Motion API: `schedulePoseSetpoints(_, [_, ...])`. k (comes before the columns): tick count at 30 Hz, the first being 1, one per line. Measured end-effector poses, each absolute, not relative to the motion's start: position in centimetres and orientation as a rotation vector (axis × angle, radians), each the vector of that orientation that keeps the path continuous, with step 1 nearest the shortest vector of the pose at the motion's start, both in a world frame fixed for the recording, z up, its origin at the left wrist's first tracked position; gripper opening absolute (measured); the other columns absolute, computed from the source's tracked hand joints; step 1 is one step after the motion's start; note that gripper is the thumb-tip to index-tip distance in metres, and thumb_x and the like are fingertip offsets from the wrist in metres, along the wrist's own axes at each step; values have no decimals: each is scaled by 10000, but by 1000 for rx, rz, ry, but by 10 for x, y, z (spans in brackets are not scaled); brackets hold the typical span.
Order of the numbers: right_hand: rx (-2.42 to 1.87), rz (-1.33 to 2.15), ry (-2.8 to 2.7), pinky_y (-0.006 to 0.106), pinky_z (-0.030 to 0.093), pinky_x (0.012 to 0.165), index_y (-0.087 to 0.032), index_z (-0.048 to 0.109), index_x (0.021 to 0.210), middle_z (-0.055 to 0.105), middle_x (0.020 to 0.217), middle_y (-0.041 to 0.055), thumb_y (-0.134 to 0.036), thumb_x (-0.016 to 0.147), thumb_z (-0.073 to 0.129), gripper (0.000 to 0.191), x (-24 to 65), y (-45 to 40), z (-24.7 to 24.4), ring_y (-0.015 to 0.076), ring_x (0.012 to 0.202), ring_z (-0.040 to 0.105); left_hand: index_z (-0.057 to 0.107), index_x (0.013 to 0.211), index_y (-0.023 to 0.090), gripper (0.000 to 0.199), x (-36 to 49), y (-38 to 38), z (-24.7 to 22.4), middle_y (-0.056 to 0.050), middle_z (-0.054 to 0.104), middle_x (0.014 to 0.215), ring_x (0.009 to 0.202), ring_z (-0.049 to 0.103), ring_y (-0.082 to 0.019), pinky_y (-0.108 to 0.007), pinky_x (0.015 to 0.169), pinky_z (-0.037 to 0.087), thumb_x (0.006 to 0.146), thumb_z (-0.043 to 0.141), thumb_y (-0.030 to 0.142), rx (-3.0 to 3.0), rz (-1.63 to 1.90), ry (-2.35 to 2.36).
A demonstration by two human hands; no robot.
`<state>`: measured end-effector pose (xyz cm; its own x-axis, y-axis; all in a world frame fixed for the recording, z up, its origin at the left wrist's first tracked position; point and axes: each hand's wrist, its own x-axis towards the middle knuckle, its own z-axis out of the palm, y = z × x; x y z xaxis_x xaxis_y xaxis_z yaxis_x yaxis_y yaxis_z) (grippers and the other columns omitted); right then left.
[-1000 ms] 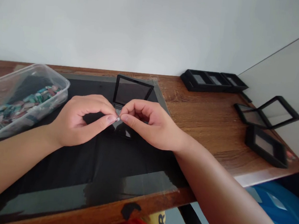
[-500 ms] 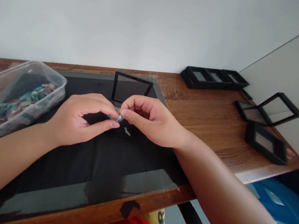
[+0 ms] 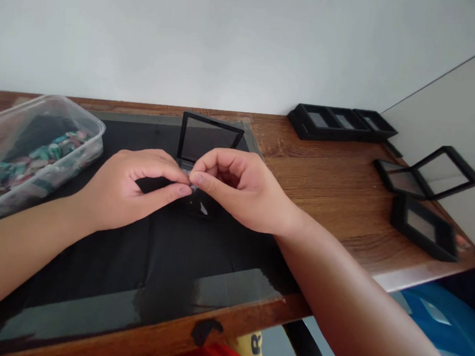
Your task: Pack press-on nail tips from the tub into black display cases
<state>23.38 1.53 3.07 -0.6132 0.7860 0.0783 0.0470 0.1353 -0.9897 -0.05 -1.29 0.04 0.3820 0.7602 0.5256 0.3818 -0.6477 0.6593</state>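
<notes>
Above this flat black sheet [image 3: 163,265], my left hand [image 3: 132,191] and right hand [image 3: 247,192] are pinching a tiny silvery piece [image 3: 194,187], fingertips meeting around it, neither nearer, its shape and long axis hidden.

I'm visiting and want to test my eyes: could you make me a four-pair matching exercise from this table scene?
1. Clear tub
2. Right hand
3. Row of black boxes
4. Blue object

A. Below the table edge
B. Pinching at a small piece with the left hand
C. At the table's back right
D. Holding teal and pink pieces

Pairs: 1-D, 2-B, 3-C, 4-A
</notes>
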Motion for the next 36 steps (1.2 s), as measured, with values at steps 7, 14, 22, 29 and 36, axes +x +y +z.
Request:
schedulePoseSetpoints(7, [-793, 1513, -1816, 214, 359, 537, -154, 715, 887, 614, 702, -54, -410, 915, 934, 338, 231, 13, 31, 69, 620, 481, 865, 896, 277, 147, 8, -16, 4, 17, 863, 865, 771, 782, -151, -255, 742, 606, 944, 799, 399, 1947, 1014, 1138])
schedulePoseSetpoints(14, [-790, 1329, -1814, 241, 375, 539, -167, 740, 1020, 619, 737, -39, -519, 997, 830, 365, 233, 13, 29, 81, 609, 480, 793, 817, 245, 153, 6, -11, 5, 5, 791, 737, 670, 711, -152, -262, 627, 568, 945, 797, 328, 1718, 1056, 1012])
schedulePoseSetpoints(22, [-730, 1005, -2094, 248, 435, 623, -198, 772, 1222, 622, 785, -64, -305, 936, 890, 327, 240, 12, 28, 78, 641, 521, 780, 792, 232, 207, 2, -6, 4, -3, 779, 717, 672, 726, -155, -273, 661, 619, 988, 736, 282, 1682, 1064, 902])
schedulePoseSetpoints(29, [-734, 958, -2152, 265, 450, 664, -184, 770, 1117, 611, 744, -65, -295, 966, 845, 202, 239, 10, 28, 88, 654, 547, 776, 788, 241, 227, 2, -9, 10, 9, 756, 678, 641, 716, -150, -261, 638, 608, 1001, 741, 312, 1754, 1010, 900])
schedulePoseSetpoints(36, [-975, 895, -2081, 281, 402, 625, -191, 742, 1063, 618, 719, -55, -366, 929, 860, 250, 242, 14, 35, 102, 628, 521, 749, 829, 260, 196, 0, -9, 16, 44, 676, 660, 548, 580, -112, -251, 501, 451, 1016, 708, 297, 1860, 1104, 1061])
